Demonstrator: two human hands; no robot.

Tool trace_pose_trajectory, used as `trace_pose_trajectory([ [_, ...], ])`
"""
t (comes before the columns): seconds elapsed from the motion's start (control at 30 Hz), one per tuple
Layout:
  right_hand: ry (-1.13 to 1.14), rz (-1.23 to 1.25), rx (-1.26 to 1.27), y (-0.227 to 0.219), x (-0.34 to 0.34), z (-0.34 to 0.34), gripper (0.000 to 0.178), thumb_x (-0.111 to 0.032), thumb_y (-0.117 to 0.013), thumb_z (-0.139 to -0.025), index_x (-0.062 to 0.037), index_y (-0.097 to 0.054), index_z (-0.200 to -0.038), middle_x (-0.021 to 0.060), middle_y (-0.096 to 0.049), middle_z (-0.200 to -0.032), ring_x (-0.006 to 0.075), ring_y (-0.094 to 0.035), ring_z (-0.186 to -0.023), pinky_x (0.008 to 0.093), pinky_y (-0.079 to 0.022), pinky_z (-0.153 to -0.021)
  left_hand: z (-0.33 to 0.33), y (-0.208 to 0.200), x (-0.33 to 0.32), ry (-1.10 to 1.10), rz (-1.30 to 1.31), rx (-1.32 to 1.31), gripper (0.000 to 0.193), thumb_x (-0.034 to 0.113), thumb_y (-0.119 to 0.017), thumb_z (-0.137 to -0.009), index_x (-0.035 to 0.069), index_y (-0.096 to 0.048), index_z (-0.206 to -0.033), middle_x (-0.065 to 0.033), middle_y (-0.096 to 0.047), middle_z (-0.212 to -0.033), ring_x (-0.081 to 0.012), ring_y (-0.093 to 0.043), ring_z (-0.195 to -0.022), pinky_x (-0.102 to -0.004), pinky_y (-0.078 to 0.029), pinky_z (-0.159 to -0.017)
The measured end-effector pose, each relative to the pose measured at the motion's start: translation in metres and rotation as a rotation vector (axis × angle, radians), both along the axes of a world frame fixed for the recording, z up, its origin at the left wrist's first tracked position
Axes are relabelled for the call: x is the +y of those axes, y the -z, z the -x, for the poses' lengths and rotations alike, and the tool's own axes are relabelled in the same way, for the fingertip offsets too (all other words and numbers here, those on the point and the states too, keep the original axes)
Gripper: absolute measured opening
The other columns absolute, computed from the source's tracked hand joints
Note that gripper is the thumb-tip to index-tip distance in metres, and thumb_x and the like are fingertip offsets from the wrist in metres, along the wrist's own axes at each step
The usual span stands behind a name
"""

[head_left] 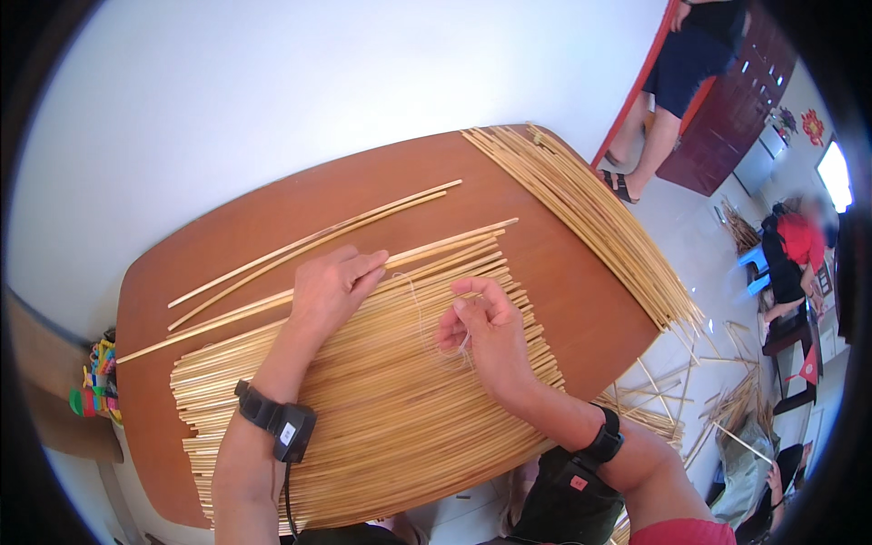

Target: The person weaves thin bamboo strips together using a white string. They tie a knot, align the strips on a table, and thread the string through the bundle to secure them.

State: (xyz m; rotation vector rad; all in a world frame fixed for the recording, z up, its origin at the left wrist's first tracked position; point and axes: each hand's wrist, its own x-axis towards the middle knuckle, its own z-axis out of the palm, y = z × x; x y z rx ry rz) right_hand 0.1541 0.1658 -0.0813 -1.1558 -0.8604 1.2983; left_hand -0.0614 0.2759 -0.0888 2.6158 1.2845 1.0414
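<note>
A mat of straight yellow reed stalks (381, 418), laid side by side, covers the near part of the brown table. My left hand (332, 286) is closed at the mat's far edge, its fingertips pressed on a long stalk (445, 242) there. Thin white string (420, 313) runs in a loose curve from beside those fingertips to my right hand (492, 334). That hand hovers over the mat's right part, fingers curled, with a small tangle of the string in them. Each wrist wears a black band.
Two loose stalks (318, 238) lie beyond the mat. A thick bundle of stalks (572, 218) rests along the right side of the brown table (590, 322). More stalks (654, 400) are scattered on the floor. One person (677, 82) stands behind the table; another in red (799, 245) sits farther right.
</note>
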Motion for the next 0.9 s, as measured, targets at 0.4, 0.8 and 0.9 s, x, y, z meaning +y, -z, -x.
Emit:
trace_pose_trajectory([
  [0.4,0.29,0.011,0.359,0.003,0.029,-0.031,0.021,-0.014,-0.065,-0.1,0.0027,-0.061,-0.112,0.0124,-0.067,-0.106,0.0225,-0.068,-0.097,0.0359,-0.06,-0.09,-0.015,-0.024,-0.013,0.173,0.049,-0.116,0.024,0.005,-0.078,-0.083,0.011,-0.079,-0.107,-0.0052,-0.062,-0.07,-0.0151,-0.055,-0.058,-0.0293,-0.042,-0.053],
  [0.8,0.299,0.061,0.393,0.009,0.035,-0.038,0.016,-0.013,-0.066,-0.099,0.002,-0.061,-0.101,0.0146,-0.068,-0.1,0.0252,-0.07,-0.093,0.0377,-0.062,-0.088,-0.019,-0.029,-0.019,0.211,0.098,-0.098,0.025,0.005,-0.077,-0.083,0.01,-0.079,-0.107,-0.0051,-0.063,-0.071,-0.0155,-0.056,-0.057,-0.0291,-0.042,-0.053],
  [0.9,0.292,0.058,0.394,0.008,0.035,-0.039,0.016,-0.012,-0.066,-0.099,0.0023,-0.061,-0.101,0.0153,-0.068,-0.1,0.0254,-0.07,-0.092,0.0376,-0.062,-0.088,-0.019,-0.03,-0.02,0.206,0.098,-0.077,0.025,0.005,-0.077,-0.083,0.01,-0.078,-0.108,-0.0053,-0.063,-0.071,-0.0156,-0.056,-0.057,-0.0292,-0.043,-0.052],
])
